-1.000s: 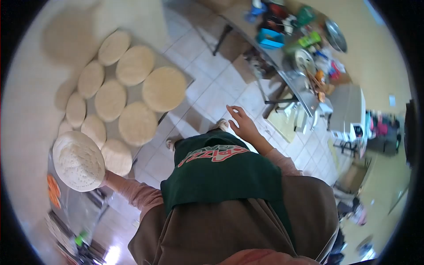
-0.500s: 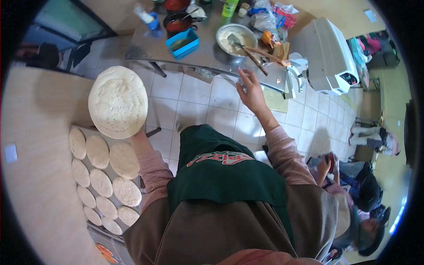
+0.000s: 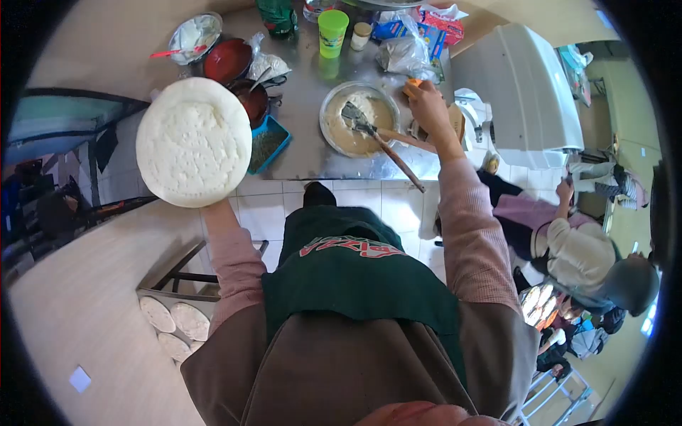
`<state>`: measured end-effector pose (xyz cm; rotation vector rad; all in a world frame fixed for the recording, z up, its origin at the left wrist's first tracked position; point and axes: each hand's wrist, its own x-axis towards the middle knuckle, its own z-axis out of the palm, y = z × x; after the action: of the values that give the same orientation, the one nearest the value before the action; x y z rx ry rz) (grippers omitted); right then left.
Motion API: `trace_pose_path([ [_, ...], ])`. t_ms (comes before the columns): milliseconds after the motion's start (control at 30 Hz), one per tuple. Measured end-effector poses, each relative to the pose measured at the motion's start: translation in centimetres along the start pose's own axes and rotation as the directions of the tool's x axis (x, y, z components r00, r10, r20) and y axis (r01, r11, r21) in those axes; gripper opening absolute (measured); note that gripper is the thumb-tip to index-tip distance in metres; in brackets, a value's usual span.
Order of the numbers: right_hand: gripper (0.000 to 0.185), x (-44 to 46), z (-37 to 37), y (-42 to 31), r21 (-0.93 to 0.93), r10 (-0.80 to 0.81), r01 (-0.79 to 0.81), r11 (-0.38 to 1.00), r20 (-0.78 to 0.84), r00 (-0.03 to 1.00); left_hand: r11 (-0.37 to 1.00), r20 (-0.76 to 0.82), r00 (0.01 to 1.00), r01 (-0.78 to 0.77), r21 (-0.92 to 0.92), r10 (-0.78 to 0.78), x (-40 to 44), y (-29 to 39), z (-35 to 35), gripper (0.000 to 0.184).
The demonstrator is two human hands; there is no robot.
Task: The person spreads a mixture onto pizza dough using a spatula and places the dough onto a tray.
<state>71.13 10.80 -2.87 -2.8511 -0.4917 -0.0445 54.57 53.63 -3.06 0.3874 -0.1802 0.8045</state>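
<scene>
A round, pale pizza base (image 3: 193,142) with a dimpled middle rests on my left hand (image 3: 219,213). Most of that hand is hidden beneath it; only the wrist area shows below the rim. Over the metal table, my right hand (image 3: 430,110) has its fingers closed at a small orange packet (image 3: 412,86). Just left of this hand stands a metal bowl (image 3: 323,128) of creamy batter. A spatula (image 3: 387,149) with a dark blade and wooden handle lies across the bowl, beside another wooden stick.
On the metal table (image 3: 305,167) are a blue tray (image 3: 278,150) of dried herbs, red-brown bowls (image 3: 227,61), a green cup (image 3: 332,34) and plastic bags (image 3: 405,55). A white machine (image 3: 522,92) stands right. More bases (image 3: 190,321) lie lower left. People (image 3: 582,248) are at right.
I have moved up to the metal table with the pizza base still on my left hand. My right hand has gone from beside the table edge to the orange packet, its fingers closing.
</scene>
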Motion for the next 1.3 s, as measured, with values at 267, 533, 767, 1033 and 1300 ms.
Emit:
trace_pose_path([
  [267, 0.025, 6.6, 5.4, 2.2, -0.322, -0.11, 0.21, 0.923, 0.303, 0.947, 0.991, -0.089, 0.988, 0.131, 0.004, -0.13, 3.7, -4.2, -3.3, 0.079],
  [533, 0.018, 9.8, 8.6, 3.3, -0.391, -0.195, 0.341, 0.855, 0.366, 0.91, 0.992, -0.187, 0.974, 0.128, -0.006, -0.127, 0.5, -5.0, -4.0, 0.078],
  [767, 0.018, 9.2, 9.9, 3.9, -0.339, -0.28, 0.383, 0.859, 0.315, 0.907, 0.99, -0.231, 0.963, 0.132, -0.055, -0.141, -0.3, -3.4, -5.2, 0.077],
  [1033, 0.017, 9.2, 10.4, 3.8, -0.372, -0.223, 0.346, 0.862, 0.335, 0.915, 0.976, -0.23, 0.952, 0.176, -0.125, -0.201, 0.2, -3.1, -6.0, 0.076],
  [1300, 0.015, 9.5, 11.0, 3.7, -0.36, -0.237, 0.343, 0.868, 0.307, 0.922, 0.957, -0.214, 0.942, 0.218, -0.194, -0.258, 0.3, -3.6, -5.8, 0.075],
])
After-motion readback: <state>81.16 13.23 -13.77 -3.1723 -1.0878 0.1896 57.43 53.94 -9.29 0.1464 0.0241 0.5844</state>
